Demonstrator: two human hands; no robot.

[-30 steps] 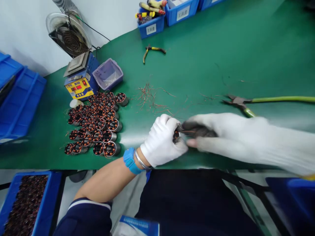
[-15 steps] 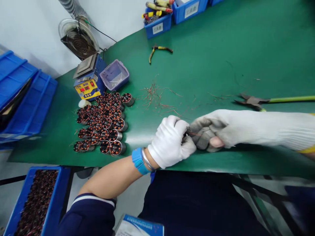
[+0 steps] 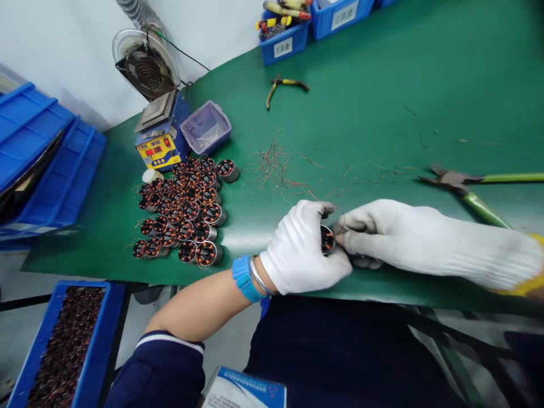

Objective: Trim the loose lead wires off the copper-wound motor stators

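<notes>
My left hand, in a white glove, is wrapped round a motor stator with a metal shell, a black core and copper windings. Most of its body is hidden by the glove. At the stator's right edge, my right hand has thumb and fingers closed together; the glove's fingertips are grey with dirt. What the right fingers pinch is too small to make out. Left of the hands, several similar stators stand grouped on the green table. Cut copper wire bits lie beyond my left hand.
Green-handled cutters lie beyond my right wrist, small yellow-handled pliers farther back. A blue-yellow heater unit and a purple tray stand behind the stators. Blue tool bins line the back; a blue crate sits low at left.
The stator's wound face now shows between my hands. My right hand has turned from palm-up, with wires across its fingers, to a pinch at the stator's edge. The camera view has shifted slightly.
</notes>
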